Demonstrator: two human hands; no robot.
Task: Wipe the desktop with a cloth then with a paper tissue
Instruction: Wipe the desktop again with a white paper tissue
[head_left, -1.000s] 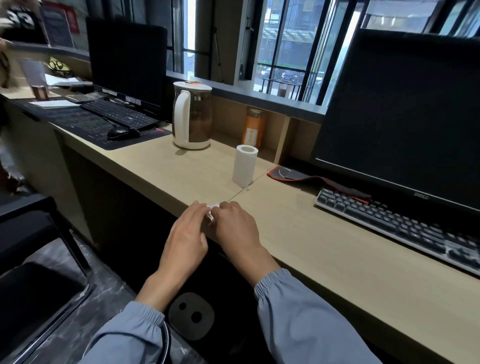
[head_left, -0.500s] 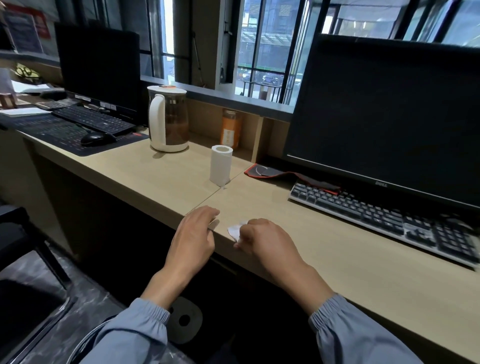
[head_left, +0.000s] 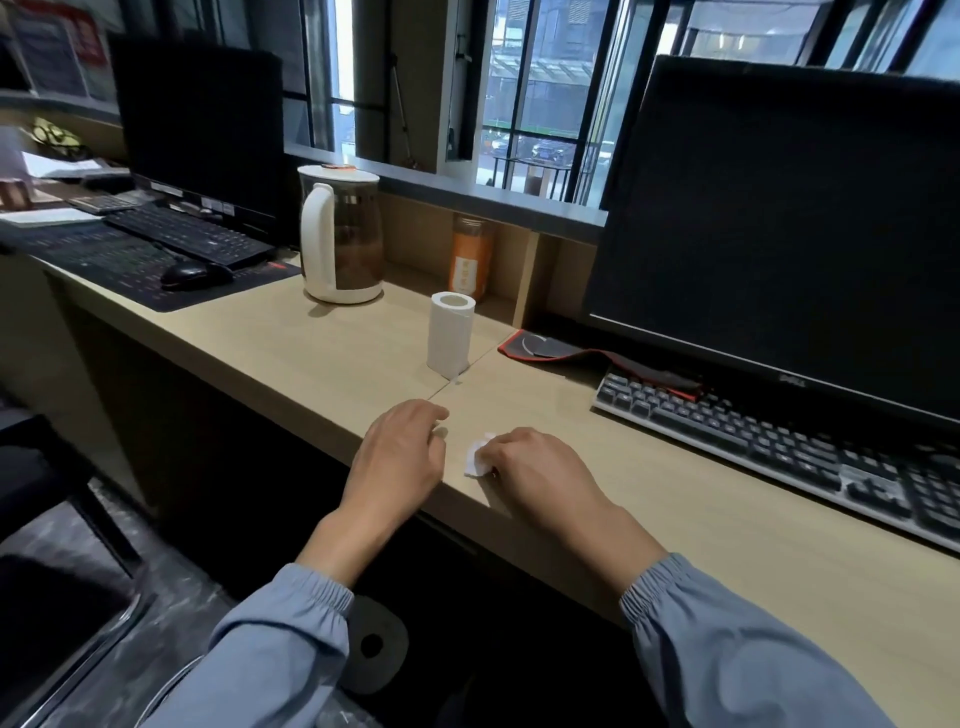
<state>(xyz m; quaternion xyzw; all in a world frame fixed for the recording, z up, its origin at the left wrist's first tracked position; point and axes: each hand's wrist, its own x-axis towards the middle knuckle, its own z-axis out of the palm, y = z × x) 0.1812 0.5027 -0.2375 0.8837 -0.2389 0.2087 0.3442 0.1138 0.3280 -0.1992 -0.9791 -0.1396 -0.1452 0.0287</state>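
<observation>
My right hand (head_left: 535, 467) holds a small crumpled white paper tissue (head_left: 477, 458) against the light wooden desktop (head_left: 727, 519) near its front edge; only a corner of the tissue shows past my fingers. My left hand (head_left: 402, 457) rests beside it on the desk edge, fingers loosely curled and holding nothing. A white roll of tissue paper (head_left: 450, 333) stands upright farther back, at the seam between the two desk sections. No cloth is visible.
A black keyboard (head_left: 779, 441) and a dark monitor (head_left: 779, 218) sit to the right, with a red-edged mouse pad (head_left: 550, 347) between. A white kettle (head_left: 340, 234), an orange bottle (head_left: 470, 262), a second monitor, keyboard and mouse (head_left: 195, 274) stand left. A chair is at lower left.
My hands were together on the tissue at the desk edge; they have separated. My right hand slid rightward with the tissue, and my left hand stayed at the edge.
</observation>
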